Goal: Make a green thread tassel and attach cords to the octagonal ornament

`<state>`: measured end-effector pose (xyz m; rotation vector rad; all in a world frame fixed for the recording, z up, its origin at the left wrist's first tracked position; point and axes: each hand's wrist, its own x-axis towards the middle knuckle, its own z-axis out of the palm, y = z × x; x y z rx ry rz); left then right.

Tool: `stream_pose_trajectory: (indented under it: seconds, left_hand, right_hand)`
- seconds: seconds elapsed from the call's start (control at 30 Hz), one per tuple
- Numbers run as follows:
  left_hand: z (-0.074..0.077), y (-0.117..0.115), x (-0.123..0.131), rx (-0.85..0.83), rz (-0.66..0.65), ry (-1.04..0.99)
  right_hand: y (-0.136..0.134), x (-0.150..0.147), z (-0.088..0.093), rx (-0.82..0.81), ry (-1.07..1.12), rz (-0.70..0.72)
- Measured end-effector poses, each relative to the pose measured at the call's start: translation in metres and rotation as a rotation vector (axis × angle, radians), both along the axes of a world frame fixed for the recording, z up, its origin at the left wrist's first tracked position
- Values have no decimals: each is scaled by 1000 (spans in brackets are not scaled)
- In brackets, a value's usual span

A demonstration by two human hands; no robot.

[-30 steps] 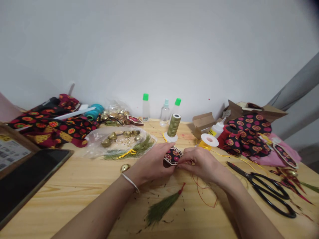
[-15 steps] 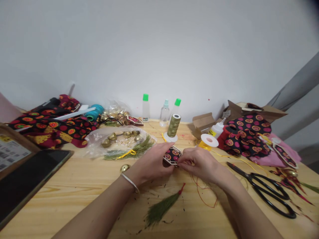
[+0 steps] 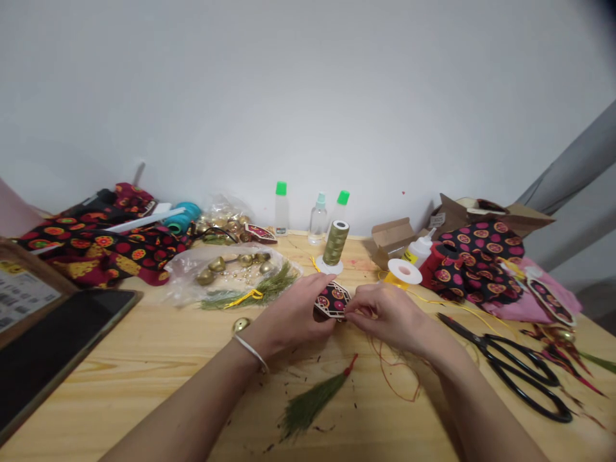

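My left hand point(image 3: 293, 311) grips a small dark eight-sided pendant point(image 3: 332, 299) with a pale lattice rim and a pink-and-orange patterned face. At the pendant's right edge, my right hand point(image 3: 385, 314) is closed in a pinch on a thin thread, barely visible at the fingertips. Orange-red thread point(image 3: 385, 372) loops onto the table below that hand. A green tassel point(image 3: 312, 404) with a red top lies on the wood between my forearms. Beside my left wrist sits a brass bell point(image 3: 241, 325).
Black-handled scissors point(image 3: 505, 359) lie right of my right arm. Behind my hands stand an olive thread spool point(image 3: 335, 244) and a yellow thread reel point(image 3: 403, 272). A plastic bag of bells point(image 3: 231, 266) and a phone point(image 3: 62, 346) are on the left. Patterned fabric point(image 3: 481, 263) is heaped at right.
My right hand has shifted slightly right, away from the pendant's edge, and its fingers have drawn back a little. The left hand and pendant are almost unmoved.
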<state>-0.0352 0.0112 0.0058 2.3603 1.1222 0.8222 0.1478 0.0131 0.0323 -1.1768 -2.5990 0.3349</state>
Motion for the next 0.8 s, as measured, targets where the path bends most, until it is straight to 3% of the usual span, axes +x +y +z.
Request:
stream_pose_trajectory:
  seconds: [0.4, 0.63, 0.7, 0.8]
  left_hand:
    - [-1, 0, -2, 39, -19, 1]
    - [2, -1, 0, 5, -30, 21]
    - [2, -2, 0, 1, -11, 19]
    - [0, -4, -2, 14, 24, 1]
  right_hand:
    - [1, -1, -1, -3, 60, -13]
    - [-2, -3, 8, -239, 330, -64]
    - [-10, -2, 15, -379, 462, -11]
    - [-32, -1, 25, -553, 653, 288]
